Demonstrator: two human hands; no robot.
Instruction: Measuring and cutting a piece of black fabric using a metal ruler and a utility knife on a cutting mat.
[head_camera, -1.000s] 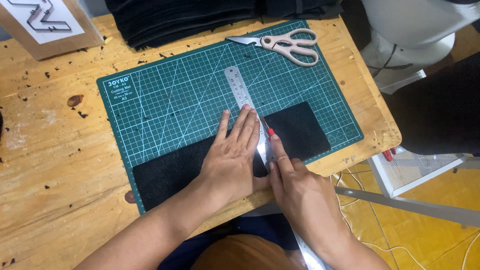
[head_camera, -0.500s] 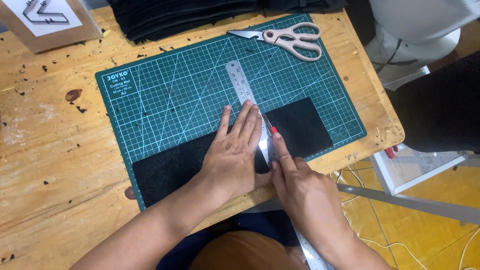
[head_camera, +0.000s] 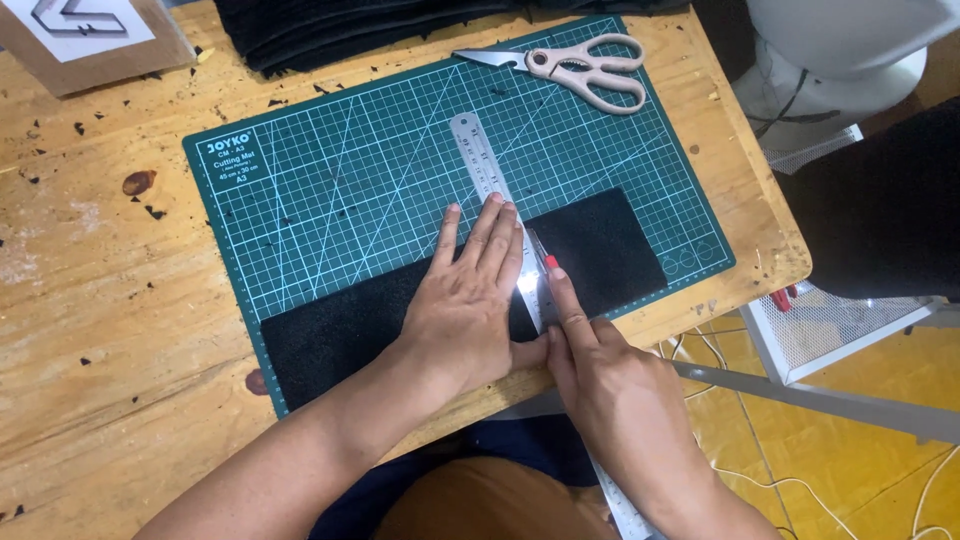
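- left hand (head_camera: 470, 315) lies flat, palm down, fingers stretched out and together, pressing on the steel ruler (head_camera: 478, 160) and the black sheet (head_camera: 600, 245) under it, so it isn't gripping anything, just pinning
- right hand (head_camera: 610, 385) is closed around a small cutter (head_camera: 548, 262) with a red tip, index finger laid along its back, tip down against the ruler's right edge
- ruler runs diagonally from the upper middle of the mat down past the table's front edge, its lower end showing by the right wrist
- the black sheet is a long strip lying across the bottom part of the green cutting mat (head_camera: 330, 190), right end near the mat's lower right corner
- scissors (head_camera: 580, 68) with pale handles sit at the mat's top edge, well apart from both hands
- everything sits on a wooden table (head_camera: 90, 300) speckled with little dark scraps
- pile of dark fabric (head_camera: 330, 25) at the far edge, framed sign (head_camera: 80, 30) top left
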